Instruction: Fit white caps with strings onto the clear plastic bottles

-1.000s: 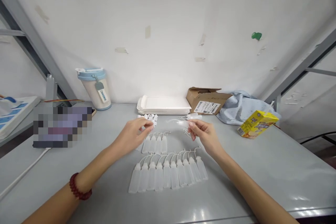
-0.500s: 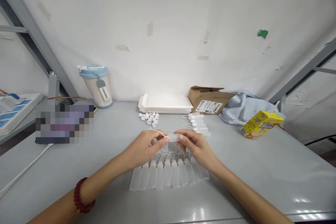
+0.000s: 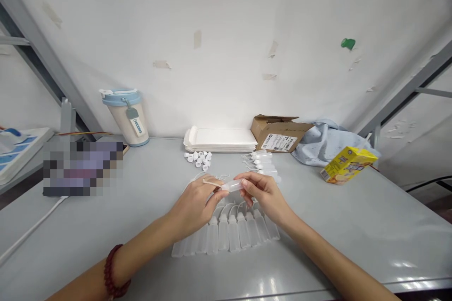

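Two hands meet over the grey table point(image 3: 353, 225), both pinching one small clear bottle point(image 3: 233, 185) held on its side just above the surface. The left hand point(image 3: 197, 202) has its thumb and fingers pressed together on the bottle's left end, a thin cord looped over the forefinger; a red bead bracelet point(image 3: 113, 276) sits on that wrist. The right hand point(image 3: 263, 194) pinches the bottle's right end between thumb and fingertips. Right below the hands lies a row of bottles point(image 3: 229, 235), side by side, partly hidden by the left hand. Further back a small heap of white caps point(image 3: 198, 158) lies left of a short stack of bottles point(image 3: 264, 163). Against the wall stand a lidded cup point(image 3: 125, 115), white trays point(image 3: 221, 139), a cardboard box point(image 3: 278, 134), a blue cloth point(image 3: 323, 143) and a yellow carton point(image 3: 348, 164)
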### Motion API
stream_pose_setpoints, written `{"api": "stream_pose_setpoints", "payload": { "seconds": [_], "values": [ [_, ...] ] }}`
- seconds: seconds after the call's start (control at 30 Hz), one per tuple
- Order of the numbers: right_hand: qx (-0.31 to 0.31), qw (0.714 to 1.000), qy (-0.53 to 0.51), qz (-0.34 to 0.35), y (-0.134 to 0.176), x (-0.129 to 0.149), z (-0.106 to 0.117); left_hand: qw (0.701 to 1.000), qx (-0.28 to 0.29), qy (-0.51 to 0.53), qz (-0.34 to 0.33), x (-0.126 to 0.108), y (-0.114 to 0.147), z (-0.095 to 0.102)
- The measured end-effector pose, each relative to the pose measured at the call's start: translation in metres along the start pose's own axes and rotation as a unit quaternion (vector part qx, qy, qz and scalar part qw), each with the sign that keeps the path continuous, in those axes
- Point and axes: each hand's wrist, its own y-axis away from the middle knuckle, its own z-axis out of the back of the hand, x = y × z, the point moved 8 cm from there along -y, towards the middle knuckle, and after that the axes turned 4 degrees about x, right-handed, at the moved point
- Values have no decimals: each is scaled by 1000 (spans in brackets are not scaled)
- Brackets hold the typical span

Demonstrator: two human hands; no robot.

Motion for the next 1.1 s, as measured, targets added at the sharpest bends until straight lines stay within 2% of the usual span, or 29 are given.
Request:
{"api": "stream_pose_setpoints", "payload": {
  "seconds": [0.07,0.13,0.27,0.33,0.43,0.53,0.63,0.83,1.1],
  "values": [
    [-11,1000,-2,-3,-1,0,4,999,7,30,31,6,-1,-1],
    [-50,999,-6,12,-4,1,18,994,12,73,85,22,-4,3],
    [-198,978,-9,70,-8,4,74,982,-40,60,173,70,-8,30],
    [-261,962,-1,83,-7,2,103,986,-51,12,158,86,-10,39],
    [-314,946,25,75,-6,-2,132,996,-27,-55,69,89,-14,37],
    [-315,942,88,72,-7,-2,140,998,21,-59,15,87,-15,24],
    [-295,942,144,72,-8,-1,138,998,42,-48,14,89,-17,16],
    [-282,936,205,52,-13,-7,145,998,37,-53,-3,93,-28,15],
    [-263,938,221,44,-16,-19,150,997,18,-66,-24,98,-34,18]
  ]
}}
